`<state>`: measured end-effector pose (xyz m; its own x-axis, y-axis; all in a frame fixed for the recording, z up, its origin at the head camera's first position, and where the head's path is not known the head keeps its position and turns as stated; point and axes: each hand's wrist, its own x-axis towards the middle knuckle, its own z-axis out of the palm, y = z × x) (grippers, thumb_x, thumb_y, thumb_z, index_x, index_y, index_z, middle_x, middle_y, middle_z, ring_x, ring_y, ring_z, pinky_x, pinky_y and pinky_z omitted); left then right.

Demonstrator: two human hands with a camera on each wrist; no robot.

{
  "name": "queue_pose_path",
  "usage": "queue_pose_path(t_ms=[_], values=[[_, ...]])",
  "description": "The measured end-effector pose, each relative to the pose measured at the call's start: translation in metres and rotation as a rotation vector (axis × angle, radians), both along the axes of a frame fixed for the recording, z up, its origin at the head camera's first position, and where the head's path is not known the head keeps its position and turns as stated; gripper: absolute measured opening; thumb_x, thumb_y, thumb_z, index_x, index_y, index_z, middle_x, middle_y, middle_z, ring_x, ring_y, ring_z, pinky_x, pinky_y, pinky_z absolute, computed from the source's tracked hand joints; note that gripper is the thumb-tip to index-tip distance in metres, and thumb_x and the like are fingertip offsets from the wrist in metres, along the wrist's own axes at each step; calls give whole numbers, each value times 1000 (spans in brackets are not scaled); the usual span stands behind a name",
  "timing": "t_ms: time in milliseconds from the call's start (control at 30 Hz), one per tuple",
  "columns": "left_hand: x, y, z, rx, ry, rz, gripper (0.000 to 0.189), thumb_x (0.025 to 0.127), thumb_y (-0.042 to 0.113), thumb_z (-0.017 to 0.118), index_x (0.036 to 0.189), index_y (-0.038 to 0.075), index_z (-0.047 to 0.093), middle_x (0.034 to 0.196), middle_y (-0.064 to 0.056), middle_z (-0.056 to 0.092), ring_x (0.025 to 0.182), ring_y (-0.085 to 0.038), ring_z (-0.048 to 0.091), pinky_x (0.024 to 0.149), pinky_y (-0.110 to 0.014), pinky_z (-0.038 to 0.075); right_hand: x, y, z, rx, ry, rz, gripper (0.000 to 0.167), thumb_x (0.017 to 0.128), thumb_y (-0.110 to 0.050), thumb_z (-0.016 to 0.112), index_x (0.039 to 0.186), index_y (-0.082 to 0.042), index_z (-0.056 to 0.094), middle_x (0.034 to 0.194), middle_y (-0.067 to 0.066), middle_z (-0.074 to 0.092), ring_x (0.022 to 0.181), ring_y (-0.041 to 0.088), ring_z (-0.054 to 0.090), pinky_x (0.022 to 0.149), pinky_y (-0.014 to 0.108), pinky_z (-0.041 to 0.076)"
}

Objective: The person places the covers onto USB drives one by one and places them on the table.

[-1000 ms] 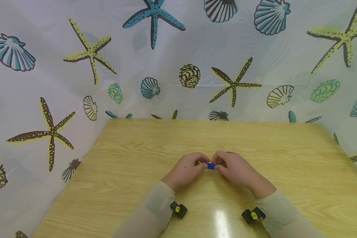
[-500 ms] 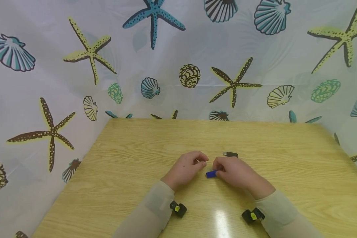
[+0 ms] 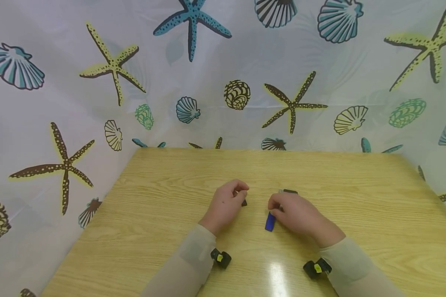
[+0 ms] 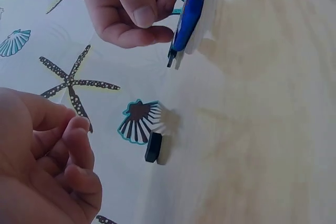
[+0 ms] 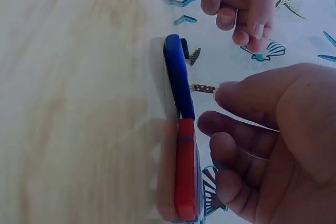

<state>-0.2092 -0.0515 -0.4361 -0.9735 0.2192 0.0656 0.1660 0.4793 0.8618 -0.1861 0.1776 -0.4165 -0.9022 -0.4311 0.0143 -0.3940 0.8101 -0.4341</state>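
Note:
My left hand (image 3: pixel 224 206) hovers beside a small black block (image 4: pixel 153 147) on the table, its fingers loosely curled and apart from it. Over the table's middle is my right hand (image 3: pixel 295 212), fingers bent and holding nothing in the right wrist view. Close to its fingertips lies a slim blue stick (image 3: pixel 270 221), perhaps a flash drive or its cap. A red stick (image 5: pixel 186 182) with a thin blue stripe lies in line with the blue one; the right hand hides it in the head view. Beyond that hand, a black USB flash drive (image 3: pixel 290 191) shows partly.
The pieces lie on a light wooden table (image 3: pixel 178 173). A white cloth (image 3: pixel 223 53) printed with starfish and shells hangs behind and at the sides. Each forearm wears a small black camera, one on the left wrist (image 3: pixel 221 258) and one on the right (image 3: pixel 317 268).
Both hands pinched the blue stick a second ago; first the left let go, then the right. The stick now lies turned lengthwise, nearer me. My left hand has moved left and away from me.

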Motion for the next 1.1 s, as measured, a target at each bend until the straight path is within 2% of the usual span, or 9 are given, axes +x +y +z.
queue_pose_path(t_ms=[67, 167, 433, 633, 933, 1100], values=[[-1, -1, 1, -6, 4, 15, 22, 105, 28, 55, 119, 18, 67, 107, 11, 62, 91, -16, 56, 77, -36, 49, 0, 1, 2, -6, 0, -4, 4, 98, -17, 68, 95, -18, 66, 94, -8, 64, 82, 11, 57, 79, 41, 50], [-2, -3, 1, -44, 1, 4, 23, 105, 27, 55, 122, 16, 67, 108, 9, 61, 92, -16, 56, 78, -36, 49, -1, 2, 2, -10, 4, -16, 3, 98, -18, 67, 98, -15, 67, 96, -6, 65, 84, 13, 58, 79, 42, 50], [1, -2, 2, -245, 1, -119, 29, 103, 19, 58, 130, 14, 68, 122, 0, 56, 100, -16, 56, 91, -38, 49, -4, 6, 3, -14, -18, -74, 4, 97, -15, 67, 100, -16, 68, 98, -4, 66, 86, 17, 57, 84, 45, 50], [2, -1, -2, -374, -45, -147, 32, 102, 22, 62, 133, 16, 67, 127, -1, 54, 106, -15, 56, 96, -38, 48, -5, 9, 2, -17, -30, -76, 4, 98, -17, 66, 100, -14, 68, 98, -3, 65, 86, 17, 57, 84, 45, 49], [1, -1, -4, -471, -8, -184, 13, 97, 13, 67, 108, 18, 72, 105, 4, 58, 99, -13, 58, 93, -36, 49, -5, 9, 3, -19, -25, -74, 4, 99, -17, 64, 99, -14, 67, 96, -4, 64, 84, 17, 56, 82, 43, 48], [1, 0, -3, -483, -19, -188, 13, 96, 13, 69, 108, 18, 71, 99, 6, 61, 94, -12, 57, 87, -34, 49, -5, 11, 3, -21, -6, -73, 4, 98, -14, 64, 99, -15, 68, 98, -3, 66, 85, 17, 57, 82, 45, 49]])
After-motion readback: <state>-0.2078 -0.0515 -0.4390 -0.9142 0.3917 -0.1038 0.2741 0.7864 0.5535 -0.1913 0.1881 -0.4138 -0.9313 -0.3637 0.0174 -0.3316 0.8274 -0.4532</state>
